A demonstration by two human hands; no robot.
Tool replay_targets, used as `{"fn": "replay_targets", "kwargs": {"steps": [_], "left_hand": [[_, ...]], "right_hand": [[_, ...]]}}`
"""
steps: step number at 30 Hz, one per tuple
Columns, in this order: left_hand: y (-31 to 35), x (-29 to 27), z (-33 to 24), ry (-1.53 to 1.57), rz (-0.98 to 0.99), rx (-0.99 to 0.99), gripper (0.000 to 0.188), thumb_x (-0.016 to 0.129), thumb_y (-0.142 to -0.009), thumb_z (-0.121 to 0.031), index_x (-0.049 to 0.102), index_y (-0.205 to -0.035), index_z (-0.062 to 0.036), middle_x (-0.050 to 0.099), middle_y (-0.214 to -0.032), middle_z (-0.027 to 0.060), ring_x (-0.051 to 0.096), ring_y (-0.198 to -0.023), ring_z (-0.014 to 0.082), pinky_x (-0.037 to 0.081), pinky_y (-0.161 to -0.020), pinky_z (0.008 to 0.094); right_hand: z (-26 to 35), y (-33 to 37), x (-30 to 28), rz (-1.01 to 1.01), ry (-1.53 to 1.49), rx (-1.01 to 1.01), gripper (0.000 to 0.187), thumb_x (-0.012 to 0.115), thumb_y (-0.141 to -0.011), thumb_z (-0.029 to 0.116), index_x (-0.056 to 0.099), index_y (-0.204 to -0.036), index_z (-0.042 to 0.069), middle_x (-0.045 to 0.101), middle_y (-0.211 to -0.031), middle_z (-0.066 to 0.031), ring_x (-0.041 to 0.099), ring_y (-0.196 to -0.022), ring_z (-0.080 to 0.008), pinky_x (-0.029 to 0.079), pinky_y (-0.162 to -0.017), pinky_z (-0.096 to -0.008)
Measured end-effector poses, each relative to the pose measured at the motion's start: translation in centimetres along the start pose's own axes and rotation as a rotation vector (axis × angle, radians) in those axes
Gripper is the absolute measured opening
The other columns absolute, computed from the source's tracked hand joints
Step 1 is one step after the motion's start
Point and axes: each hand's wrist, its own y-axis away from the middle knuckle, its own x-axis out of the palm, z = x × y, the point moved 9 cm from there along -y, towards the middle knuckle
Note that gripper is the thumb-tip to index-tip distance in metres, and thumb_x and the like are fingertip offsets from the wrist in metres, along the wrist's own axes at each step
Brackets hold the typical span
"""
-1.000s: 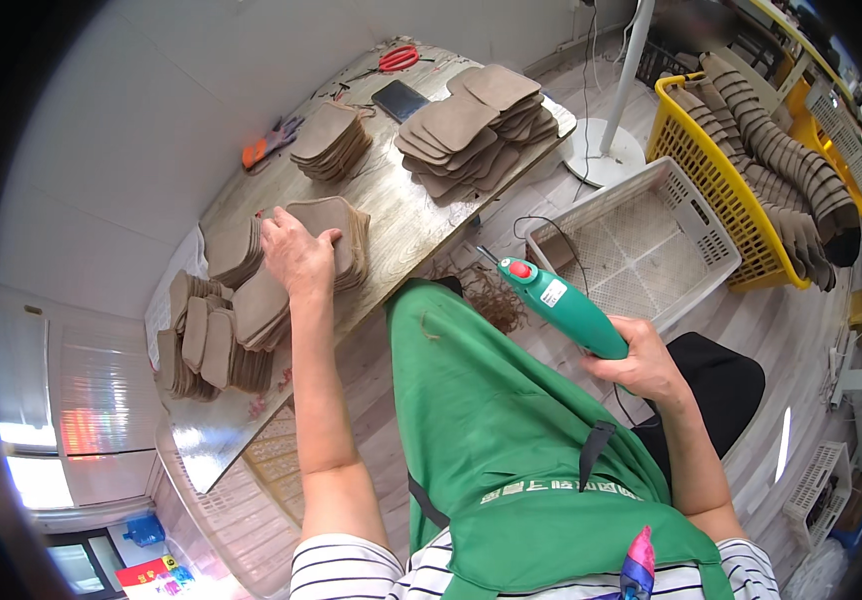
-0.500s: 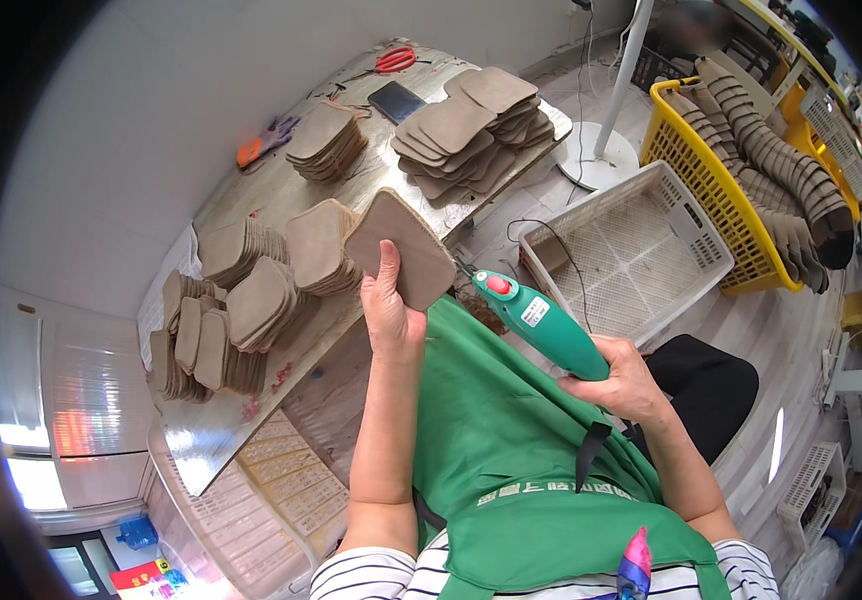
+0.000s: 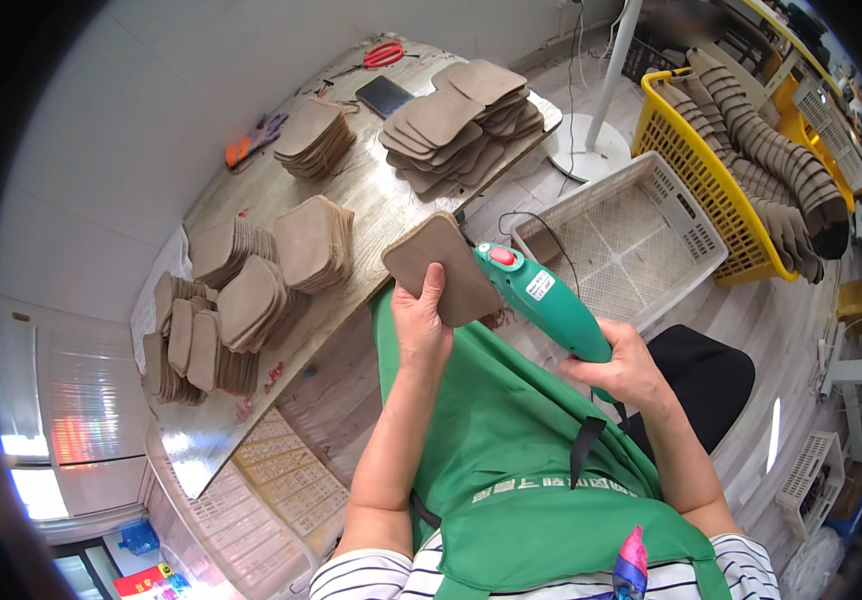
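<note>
- At your left, stacks of brown pads (image 3: 251,305) stand close together on the bench (image 3: 369,225).
- Your left grip (image 3: 421,326) pinches one single pad (image 3: 446,258) near the bench's edge, thumb on its face.
- The green tool (image 3: 547,302) has its nose at that pad's right edge; whether they touch is hidden.
- Your right grip (image 3: 627,366) wraps around the tool's rear end.
- Farther right stand a white crate (image 3: 629,238) and a yellow basket (image 3: 699,182).

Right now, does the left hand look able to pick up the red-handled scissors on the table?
Probably not: the left hand is holding a brown pad, and the scissors lie near the far edge of the table, beyond the stacks of pads.
</note>
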Motion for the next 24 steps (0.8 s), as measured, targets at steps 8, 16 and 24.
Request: {"fn": "replay_targets", "kwargs": {"steps": [8, 16, 24], "left_hand": [[-0.4, -0.1, -3.7, -0.475, 0.137, 0.05, 0.026, 0.078, -0.091, -0.012, 0.069, -0.113, -0.0004, 0.074, -0.104, 0.0054, 0.068, -0.09, 0.012, 0.055, -0.084, 0.0288], [-0.7, 1.2, -6.0, -0.705, 0.352, -0.109, 0.028, 0.078, -0.09, -0.011, 0.068, -0.113, 0.0005, 0.073, -0.103, 0.004, 0.066, -0.092, 0.0105, 0.055, -0.083, 0.0285], [0.6, 3.1, -4.8, -0.726, 0.57, -0.405, 0.046, 0.078, -0.087, -0.01, 0.059, -0.128, 0.0003, 0.068, -0.115, 0.0033, 0.061, -0.105, 0.0103, 0.049, -0.095, 0.0295]], "right_hand": [[1.0, 0.0, -1.7, 0.019, 0.034, -0.082, 0.025, 0.078, -0.078, 0.011, 0.068, -0.097, -0.001, 0.061, -0.08, 0.0005, 0.054, -0.074, -0.0084, 0.045, -0.068, -0.0272], [3.1, -0.1, -3.1, 0.062, 0.264, -0.151, 0.027, 0.077, -0.072, 0.013, 0.067, -0.092, -0.002, 0.062, -0.078, -0.0049, 0.056, -0.072, -0.0124, 0.047, -0.067, -0.0294], [4.3, -0.6, -3.4, 0.133, 0.408, -0.21, 0.025, 0.075, -0.069, 0.014, 0.067, -0.087, -0.001, 0.062, -0.075, -0.0081, 0.058, -0.068, -0.017, 0.048, -0.063, -0.0318]]}}
